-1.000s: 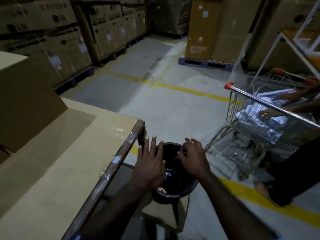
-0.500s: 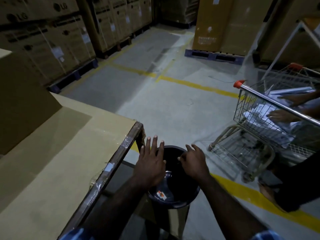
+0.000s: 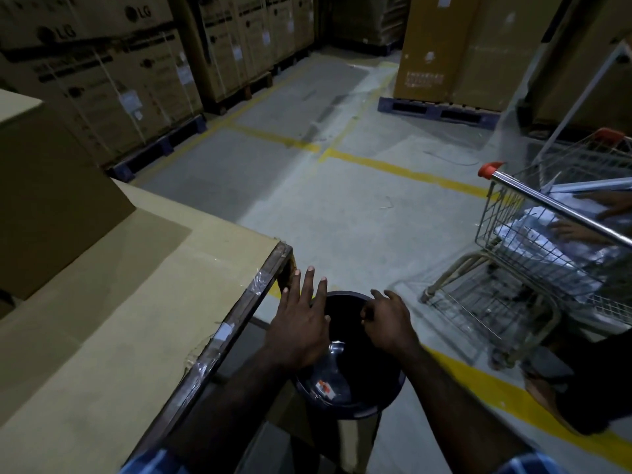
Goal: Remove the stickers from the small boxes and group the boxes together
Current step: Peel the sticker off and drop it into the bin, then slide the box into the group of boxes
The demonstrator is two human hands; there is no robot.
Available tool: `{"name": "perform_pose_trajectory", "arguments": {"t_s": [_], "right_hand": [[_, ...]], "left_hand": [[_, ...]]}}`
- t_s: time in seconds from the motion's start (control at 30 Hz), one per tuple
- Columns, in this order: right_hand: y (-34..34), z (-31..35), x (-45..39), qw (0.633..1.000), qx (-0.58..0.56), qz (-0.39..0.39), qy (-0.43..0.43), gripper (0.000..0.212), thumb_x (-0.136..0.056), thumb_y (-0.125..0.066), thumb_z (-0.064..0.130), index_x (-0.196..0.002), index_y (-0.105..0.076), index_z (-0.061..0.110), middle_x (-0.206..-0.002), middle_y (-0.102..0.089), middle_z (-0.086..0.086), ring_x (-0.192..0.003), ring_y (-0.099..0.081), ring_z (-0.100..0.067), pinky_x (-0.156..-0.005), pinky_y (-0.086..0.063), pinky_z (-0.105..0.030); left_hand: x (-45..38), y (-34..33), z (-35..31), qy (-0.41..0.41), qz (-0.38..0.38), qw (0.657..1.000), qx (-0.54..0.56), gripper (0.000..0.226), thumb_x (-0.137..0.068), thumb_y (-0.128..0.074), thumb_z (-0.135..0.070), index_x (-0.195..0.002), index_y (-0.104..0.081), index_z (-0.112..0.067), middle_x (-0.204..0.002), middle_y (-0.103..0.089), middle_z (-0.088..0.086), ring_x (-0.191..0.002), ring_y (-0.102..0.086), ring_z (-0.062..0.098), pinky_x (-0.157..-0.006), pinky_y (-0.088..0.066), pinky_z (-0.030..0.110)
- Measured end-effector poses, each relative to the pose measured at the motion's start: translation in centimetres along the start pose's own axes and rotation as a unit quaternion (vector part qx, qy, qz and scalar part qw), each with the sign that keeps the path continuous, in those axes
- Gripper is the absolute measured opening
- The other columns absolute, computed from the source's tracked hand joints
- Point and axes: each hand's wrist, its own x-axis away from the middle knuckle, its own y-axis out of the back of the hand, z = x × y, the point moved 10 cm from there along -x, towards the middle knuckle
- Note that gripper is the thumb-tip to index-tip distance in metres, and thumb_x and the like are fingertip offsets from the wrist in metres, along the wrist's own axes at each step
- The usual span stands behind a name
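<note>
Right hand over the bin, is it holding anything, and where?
Cannot tell: the right hand has fingers curled over the black bin, fingertips hidden. The left hand is flat, holding nothing.

Bin (image 3: pixel 349 401) between cardboard-topped table (image 3: pixel 136 319) at left and cart (image 3: pixel 547 254) at right.

Table: a big flat top (image 3: pixel 113 323) covered in tan cardboard, with clear tape along its dark front edge.
On the table: a large brown cardboard box (image 3: pixel 51 200) sits at the far left.
Floor: grey concrete (image 3: pixel 325 206) with yellow lines.
On the floor: a round black bin (image 3: pixel 359 401) just beside the table corner, a wire shopping cart (image 3: pixel 533 254) at the right, and blue pallets (image 3: pixel 441 111) under tall boxes at the back.
</note>
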Motion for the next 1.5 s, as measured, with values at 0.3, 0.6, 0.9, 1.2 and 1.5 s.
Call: {"name": "perform_pose_trajectory", "arguments": {"t_s": [0.3, 0.6, 0.9, 1.2, 1.5], "right_hand": [[1.9, -0.3, 0.0, 0.995, -0.084, -0.044, -0.012, 0.015, -0.082, -0.058, 0.008, -0.088, -0.071, 0.008, -0.098, -0.068, -0.017, -0.103, -0.059, -0.036, -0.086, -0.046, -0.035], [6.0, 6.5, 0.3, 0.983, -0.102, -0.120, 0.093, 0.021, -0.088, -0.063, 0.022, -0.106, -0.067, 0.010, -0.119, -0.065, -0.010, -0.125, -0.046, -0.028, -0.098, -0.040, -0.035], [12.2, 18.2, 4.1, 0.943, -0.083, -0.230, 0.224, 0.026, -0.088, -0.061, 0.021, -0.110, -0.066, 0.010, -0.132, -0.059, -0.011, -0.128, -0.044, -0.034, -0.106, -0.038, -0.042], [13.3, 35.6, 16.3, 0.884, -0.119, -0.276, 0.359, 0.024, -0.086, -0.062, 0.021, -0.106, -0.067, 0.009, -0.128, -0.061, -0.014, -0.123, -0.048, -0.034, -0.103, -0.042, -0.042], [8.2, 52.9, 31.9, 0.835, -0.170, -0.237, 0.466, 0.028, -0.089, -0.059, 0.025, -0.111, -0.067, 0.009, -0.132, -0.059, -0.011, -0.129, -0.044, -0.029, -0.106, -0.038, -0.040]], "left_hand": [[0.8, 0.2, 0.2, 0.015, -0.007, 1.000, 0.008, 0.064, -0.102, -0.028, -0.032, -0.154, 0.005, -0.013, -0.158, 0.023, 0.011, -0.143, 0.027, 0.028, -0.119, 0.003, 0.044], [2.5, 3.0, 1.0, 0.026, -0.063, 0.998, 0.006, 0.067, -0.100, -0.033, -0.033, -0.154, 0.002, -0.014, -0.159, 0.022, 0.010, -0.145, 0.024, 0.027, -0.120, 0.000, 0.045], [8.3, 12.2, 5.0, 0.066, -0.185, 0.980, 0.000, 0.064, -0.101, -0.033, -0.037, -0.154, -0.005, -0.016, -0.161, 0.014, 0.007, -0.147, 0.016, 0.026, -0.119, -0.002, 0.049], [26.3, 21.5, 12.3, 0.136, -0.292, 0.947, -0.013, 0.064, -0.102, -0.030, -0.041, -0.154, -0.001, -0.021, -0.160, 0.021, 0.002, -0.146, 0.021, 0.021, -0.120, 0.001, 0.044], [49.4, 25.3, 21.2, 0.241, -0.363, 0.899, -0.041, 0.068, -0.100, -0.033, -0.042, -0.154, 0.004, -0.025, -0.159, 0.023, -0.001, -0.145, 0.023, 0.018, -0.120, 0.001, 0.043]]}}
